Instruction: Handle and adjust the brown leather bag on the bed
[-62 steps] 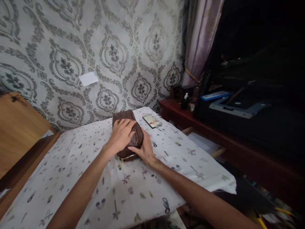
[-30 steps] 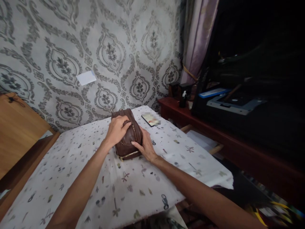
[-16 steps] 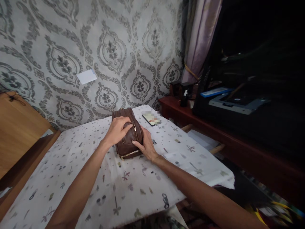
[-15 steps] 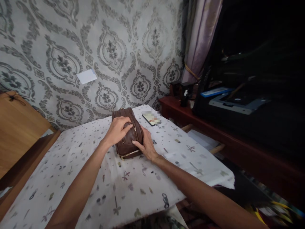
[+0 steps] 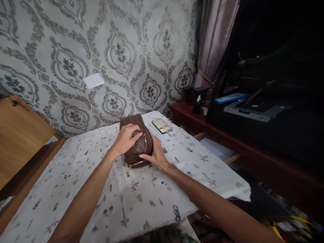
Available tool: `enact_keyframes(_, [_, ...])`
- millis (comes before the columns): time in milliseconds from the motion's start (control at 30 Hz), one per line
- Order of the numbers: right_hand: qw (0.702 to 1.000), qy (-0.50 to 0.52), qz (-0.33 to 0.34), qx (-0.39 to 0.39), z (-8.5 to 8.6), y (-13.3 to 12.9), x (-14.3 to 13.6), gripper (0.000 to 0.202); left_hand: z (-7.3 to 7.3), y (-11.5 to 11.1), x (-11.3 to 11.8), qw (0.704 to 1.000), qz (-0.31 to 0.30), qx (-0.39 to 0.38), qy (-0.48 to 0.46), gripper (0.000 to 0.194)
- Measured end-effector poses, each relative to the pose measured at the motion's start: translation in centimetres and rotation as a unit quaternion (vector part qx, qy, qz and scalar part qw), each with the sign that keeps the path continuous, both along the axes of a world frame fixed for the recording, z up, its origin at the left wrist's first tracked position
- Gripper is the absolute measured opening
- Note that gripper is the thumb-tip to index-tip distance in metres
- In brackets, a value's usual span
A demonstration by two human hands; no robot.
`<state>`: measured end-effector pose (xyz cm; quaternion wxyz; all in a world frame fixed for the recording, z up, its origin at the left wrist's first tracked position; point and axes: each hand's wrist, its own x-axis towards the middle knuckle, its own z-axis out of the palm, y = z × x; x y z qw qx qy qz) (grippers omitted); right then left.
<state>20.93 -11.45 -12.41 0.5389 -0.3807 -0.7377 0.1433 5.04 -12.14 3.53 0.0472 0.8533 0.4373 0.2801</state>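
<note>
A brown leather bag [image 5: 138,147] with gold zips lies on the patterned cloth. My left hand [image 5: 126,137] is over its left and upper side, fingers curled onto the small raised pocket and thumb near the zip at that pocket's edge. What the left fingertips pinch is partly hidden. Against the bag's right side rests my right hand [image 5: 159,154], fingers wrapped along that side and thumb laid across the lower front. Another gold zip runs along the bag's near end. Just beyond the bag to the right lies a phone [image 5: 160,127] with a lit, partly blurred screen.
White printed cloth [image 5: 101,189] covers the table. Wallpaper with a white card [image 5: 93,80] rises behind. On the right stand a large dark screen [image 5: 273,67], a red-brown cabinet [image 5: 187,111] with an open drawer [image 5: 217,148], and a small dropper bottle [image 5: 197,104]. A wooden panel [image 5: 22,135] borders the left.
The right thumb has slid slightly down and left on the bag's front. Both hands keep their places on the bag, and the view has shifted slightly.
</note>
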Motion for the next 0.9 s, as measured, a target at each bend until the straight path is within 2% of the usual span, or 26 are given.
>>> enact_keyframes(233, [1.0, 0.015, -0.002, -0.007, -0.1, 0.1, -0.2, 0.105, 0.2, 0.6, -0.7, 0.995, 0.067, 0.063, -0.04, 0.01])
enact_keyframes(333, [1.0, 0.015, -0.008, -0.013, -0.2, 0.1, -0.2, 0.105, 0.1, 1.5, -1.9, 0.99, 0.09, 0.041, -0.102, 0.012])
enact_keyframes(467, [1.0, 0.011, -0.015, -0.005, -0.2, 0.1, -0.2, 0.103, -0.6, 2.6, -3.7, 0.983, 0.082, -0.012, -0.165, 0.012])
enact_keyframes(633, [1.0, 0.019, -0.019, -0.001, -0.2, 0.2, -0.3, 0.103, -1.6, 3.3, -5.3, 0.982, 0.061, -0.044, -0.176, 0.018])
enact_keyframes(767, [1.0, 0.026, -0.014, -0.004, -0.3, 0.1, -0.4, 0.101, -1.6, 3.1, -5.7, 0.983, 0.055, -0.053, -0.165, 0.014])
enact_keyframes(900, [0.999, 0.027, -0.014, -0.012, -0.3, 0.1, -0.4, 0.101, -1.1, 2.4, -5.6, 0.991, 0.058, -0.029, -0.119, 0.008])
